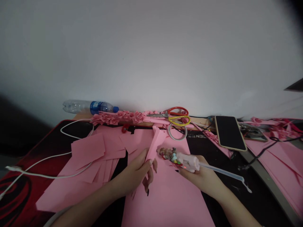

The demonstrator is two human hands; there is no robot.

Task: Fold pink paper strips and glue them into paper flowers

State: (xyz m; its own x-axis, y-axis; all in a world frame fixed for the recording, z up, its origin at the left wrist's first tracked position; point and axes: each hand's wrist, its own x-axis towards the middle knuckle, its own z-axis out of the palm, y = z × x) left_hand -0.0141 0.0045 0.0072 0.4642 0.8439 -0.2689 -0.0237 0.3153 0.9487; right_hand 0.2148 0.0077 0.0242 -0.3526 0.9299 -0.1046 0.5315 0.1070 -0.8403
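Jutting beyond the left grip (138, 168), pink paper strip (153, 142)

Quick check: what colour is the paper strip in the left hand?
The paper strip is pink; the head view shows it best.

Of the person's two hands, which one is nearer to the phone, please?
Right. The right hand, holding the glue gun, is in front and left of the phone; the left hand, holding a pink paper strip, is farther left.
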